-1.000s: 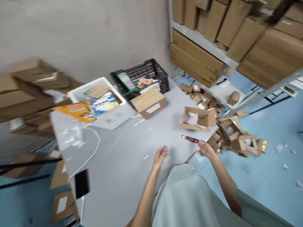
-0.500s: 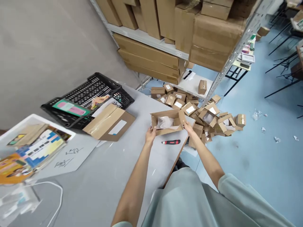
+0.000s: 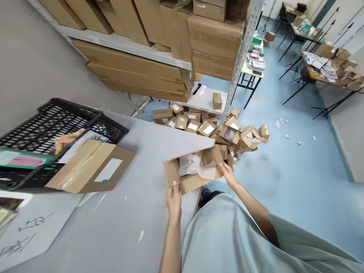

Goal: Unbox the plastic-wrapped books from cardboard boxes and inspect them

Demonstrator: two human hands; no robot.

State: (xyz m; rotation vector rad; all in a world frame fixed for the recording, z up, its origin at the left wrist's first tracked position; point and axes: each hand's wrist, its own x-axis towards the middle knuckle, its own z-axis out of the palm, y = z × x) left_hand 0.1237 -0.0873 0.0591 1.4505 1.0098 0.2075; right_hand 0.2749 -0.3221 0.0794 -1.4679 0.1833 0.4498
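Observation:
Between my hands is an open cardboard box [image 3: 189, 184], tilted with its opening facing me, near the table's right edge. White packing paper [image 3: 191, 163] lies inside it. My left hand [image 3: 173, 200] grips the near left corner, thumb over the rim. At the right end, my right hand [image 3: 228, 175] pinches the cardboard wall. The utility knife seen earlier on the table does not show; the box covers that area. A closed, taped cardboard box [image 3: 98, 167] with a white label rests to the left, against a black plastic crate [image 3: 48, 127].
Opened and labelled cardboard boxes [image 3: 209, 129] are heaped on the floor past the table [image 3: 136, 220]. A metal shelf [image 3: 127, 47] loaded with cartons stands ahead. Crumpled paper [image 3: 300, 143] lies on the blue floor. More tables [image 3: 318, 68] stand at the far right.
My view has swung to the right. Both hands have brought the open box nearer to me and tilted it, and the knife has gone out of sight.

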